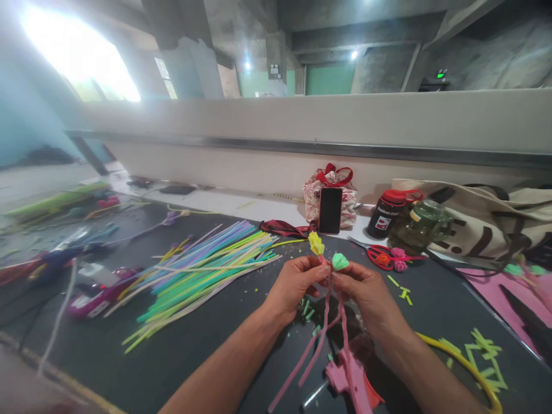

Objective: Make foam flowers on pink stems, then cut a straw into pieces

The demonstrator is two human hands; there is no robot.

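At the left of the black table (207, 368), a shiny purple device (90, 299) lies near a loose bundle of thin sticks (202, 270) in purple, blue, green and yellow. Further right, the left hand (299, 284) pinches the thin pink stem just below a small, crumpled yellow flower head (316, 244). Behind it, a black rectangular phone (330, 210) stands against a red-and-white patterned cloth bag (311, 192). Just beside, the right hand (364, 293) has its fingers closed narrowly under a rounded mint-green flower head (340, 261). Both flower heads are upright, near each other, above the table. Further right lie red-handled scissors (375, 253), before a black bottle with red lid (382, 217).
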